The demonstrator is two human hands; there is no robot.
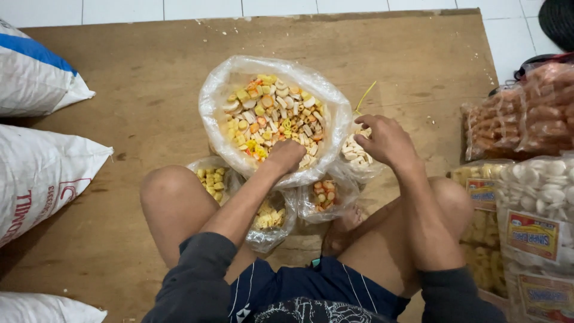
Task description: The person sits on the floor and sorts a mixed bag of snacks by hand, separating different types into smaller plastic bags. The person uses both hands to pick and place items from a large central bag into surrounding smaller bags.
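A big clear plastic bag (215, 96) of mixed yellow, orange and white crackers (272, 113) stands open on a brown board (119, 78) in front of my crossed legs. My left hand (286, 154) reaches into the bag's near side, fingers buried among the crackers. My right hand (385, 139) rests at the bag's right edge, over a small bag of white crackers (354, 154), fingers curled on its plastic. Small clear bags lie by my knees: yellow pieces (210, 178), more yellow pieces (269, 218), and mixed pieces (324, 194).
White woven sacks (42, 173) lie along the left edge, one with a blue stripe (33, 72). Packed bags of orange (520, 122), white (541, 185) and yellow snacks (484, 245) are stacked at the right. White tiled floor (239, 7) shows beyond the board.
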